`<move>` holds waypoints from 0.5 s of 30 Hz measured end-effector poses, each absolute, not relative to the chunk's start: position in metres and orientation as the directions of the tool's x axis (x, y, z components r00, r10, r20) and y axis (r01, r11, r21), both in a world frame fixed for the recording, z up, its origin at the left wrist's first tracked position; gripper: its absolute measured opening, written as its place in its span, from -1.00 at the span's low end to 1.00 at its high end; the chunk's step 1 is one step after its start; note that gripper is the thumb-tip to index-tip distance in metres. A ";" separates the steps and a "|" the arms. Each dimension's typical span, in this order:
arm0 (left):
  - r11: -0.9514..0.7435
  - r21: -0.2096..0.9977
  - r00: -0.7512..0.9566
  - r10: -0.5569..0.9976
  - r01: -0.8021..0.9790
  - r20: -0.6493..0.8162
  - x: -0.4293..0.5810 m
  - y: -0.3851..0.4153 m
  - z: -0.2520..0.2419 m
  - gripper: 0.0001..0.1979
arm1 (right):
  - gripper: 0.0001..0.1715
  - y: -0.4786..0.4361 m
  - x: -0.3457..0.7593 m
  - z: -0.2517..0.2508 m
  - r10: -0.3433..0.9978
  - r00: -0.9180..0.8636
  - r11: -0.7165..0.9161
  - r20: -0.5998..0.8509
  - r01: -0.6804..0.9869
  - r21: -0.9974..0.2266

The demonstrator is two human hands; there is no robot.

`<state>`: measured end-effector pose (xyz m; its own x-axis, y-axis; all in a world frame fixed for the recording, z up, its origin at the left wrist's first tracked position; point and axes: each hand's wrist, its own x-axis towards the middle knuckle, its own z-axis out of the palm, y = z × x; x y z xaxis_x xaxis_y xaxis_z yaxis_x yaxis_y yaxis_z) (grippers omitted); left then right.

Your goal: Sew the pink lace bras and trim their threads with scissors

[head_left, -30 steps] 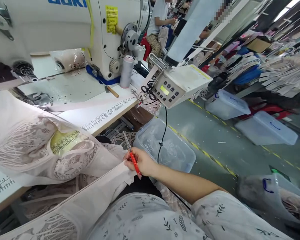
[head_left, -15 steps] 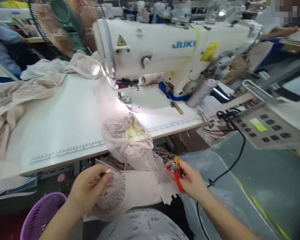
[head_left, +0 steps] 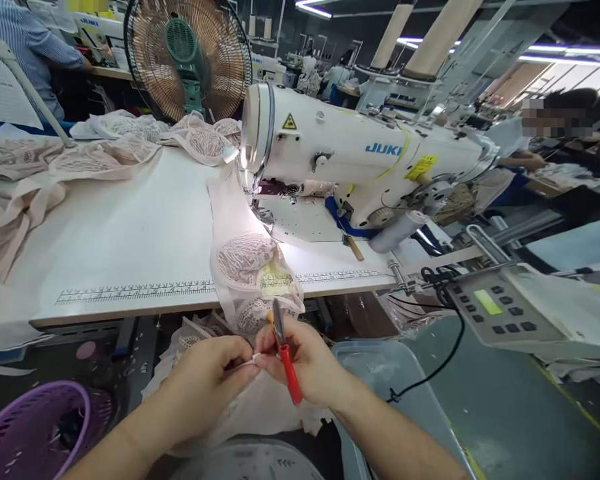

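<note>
Pale pink lace fabric (head_left: 243, 260) hangs from the sewing machine (head_left: 330, 147) over the table's front edge and down to the lap. My left hand (head_left: 215, 370) is closed, pinching a small edge of the fabric between thumb and finger. Right beside it, my right hand (head_left: 300, 360) is closed round small scissors with a red handle (head_left: 290, 375), blades pointing up. Its thumb and finger also touch the same fabric edge. A yellow patch (head_left: 275, 279) shows on the lace near the table edge.
A white table (head_left: 130, 227) carries a printed ruler and more lace pieces (head_left: 105, 155). Behind it stands a fan (head_left: 187, 60). A purple basket (head_left: 35, 427) is at lower left, a clear bin (head_left: 395, 373) and control panel (head_left: 500, 307) at right. People sit in the background.
My right hand has moved left with the scissors, up against my left hand. My left hand has shifted slightly right. The view has tilted up, showing more of the room.
</note>
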<state>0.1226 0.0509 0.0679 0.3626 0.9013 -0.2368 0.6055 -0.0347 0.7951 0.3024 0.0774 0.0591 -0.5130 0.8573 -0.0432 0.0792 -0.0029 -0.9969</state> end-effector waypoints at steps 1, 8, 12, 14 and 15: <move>0.006 0.831 0.361 0.899 0.557 -0.249 0.122 0.050 0.066 -0.78 | -0.69 0.078 0.302 0.057 0.849 -0.527 -0.016 -0.034 0.039 -0.999; 0.181 0.937 0.351 0.892 0.299 -0.284 0.124 0.046 0.061 -0.76 | -0.68 0.077 0.301 0.047 0.831 -0.557 -0.040 -0.011 -0.039 -0.998; 0.245 0.936 0.324 0.890 0.252 -0.320 0.125 0.045 0.060 -0.72 | -0.64 0.079 0.294 0.049 0.837 -0.547 -0.034 -0.004 -0.045 -0.998; 0.253 0.938 0.312 0.895 0.235 -0.319 0.125 0.047 0.060 -0.71 | -0.61 0.080 0.291 0.051 0.833 -0.552 -0.085 -0.039 -0.058 -0.995; 0.254 0.939 0.307 0.897 0.231 -0.318 0.125 0.047 0.060 -0.71 | -0.60 0.081 0.291 0.052 0.829 -0.556 -0.108 -0.056 -0.061 -0.992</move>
